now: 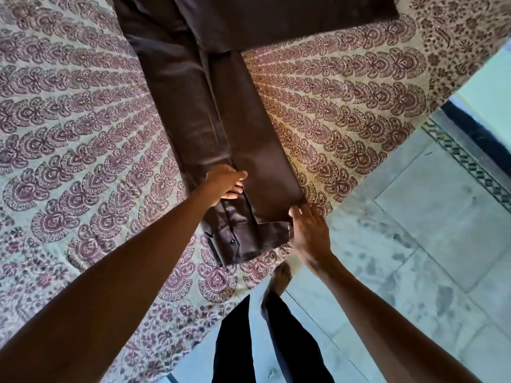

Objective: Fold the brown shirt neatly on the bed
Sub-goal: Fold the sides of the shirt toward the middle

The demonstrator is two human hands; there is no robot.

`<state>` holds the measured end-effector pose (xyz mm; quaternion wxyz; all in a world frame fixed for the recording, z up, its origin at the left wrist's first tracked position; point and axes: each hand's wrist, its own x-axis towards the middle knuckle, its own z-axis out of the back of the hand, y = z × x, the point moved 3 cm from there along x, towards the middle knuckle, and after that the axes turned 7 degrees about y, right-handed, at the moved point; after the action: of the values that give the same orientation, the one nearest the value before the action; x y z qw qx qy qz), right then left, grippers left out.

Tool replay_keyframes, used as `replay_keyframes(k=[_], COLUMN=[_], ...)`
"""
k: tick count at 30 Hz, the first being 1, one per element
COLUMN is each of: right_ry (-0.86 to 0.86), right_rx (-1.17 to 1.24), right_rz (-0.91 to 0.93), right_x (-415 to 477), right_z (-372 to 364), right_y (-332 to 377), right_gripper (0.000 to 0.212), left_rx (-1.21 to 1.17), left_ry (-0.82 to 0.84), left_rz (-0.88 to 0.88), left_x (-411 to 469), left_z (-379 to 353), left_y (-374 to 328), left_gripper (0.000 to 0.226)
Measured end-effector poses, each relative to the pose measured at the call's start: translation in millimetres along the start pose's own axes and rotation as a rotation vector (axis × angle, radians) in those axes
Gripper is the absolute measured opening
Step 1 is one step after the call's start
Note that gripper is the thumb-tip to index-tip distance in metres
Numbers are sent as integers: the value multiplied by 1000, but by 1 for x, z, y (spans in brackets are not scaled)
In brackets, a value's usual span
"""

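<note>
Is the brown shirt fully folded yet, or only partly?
Partly: the brown shirt lies as a long narrow strip with one side panel folded over, its far end still spread wide.

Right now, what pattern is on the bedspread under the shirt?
The bedspread shows maroon paisley-like motifs in curved rows on cream; clearest in the head view.

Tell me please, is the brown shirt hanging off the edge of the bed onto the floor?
No, the brown shirt lies wholly on the patterned bedspread, its near end stopping short of the bed's edge.

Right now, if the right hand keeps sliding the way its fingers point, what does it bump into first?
Probably the brown shirt: the right hand already has its fingertips at the corner of the folded sleeve, though actual contact is hard to judge.
</note>
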<state>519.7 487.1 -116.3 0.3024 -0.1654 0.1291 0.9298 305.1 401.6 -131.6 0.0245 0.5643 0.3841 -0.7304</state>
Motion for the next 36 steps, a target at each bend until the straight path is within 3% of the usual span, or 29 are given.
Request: replay_keyframes(k=[5,13,19,24,26,29,32,36], right_ry=[10,69,-110,72,37,-62,18,100], right_rx=[-46,342,388,276,243,185,131,133], right_rz=[-6,4,-64,-165,-172,-85,49,39], right_x=[-7,-2,-19,-31,-34,-28,-20,-12], right_z=[5,16,18,6,9,14,11,16], right_y=[-27,-59,-64,-60,-58,-54,-53,-50], right_gripper=[41,10,14,13,15,32,44,43], left_rx=[36,97,91,130,152,175,191,254], left_ry=[0,-88,-86,-114,-143,-152,-59,-36], left_rz=[-11,-7,26,32,37,52,99,151], left_x=[-8,-14,-22,-24,-22,-24,-27,-25], left_z=[-11,-20,-22,-23,-21,-22,-28,-30], left_y=[10,14,17,20,22,22,24,30], left_gripper=[25,33,32,32,32,32,33,35])
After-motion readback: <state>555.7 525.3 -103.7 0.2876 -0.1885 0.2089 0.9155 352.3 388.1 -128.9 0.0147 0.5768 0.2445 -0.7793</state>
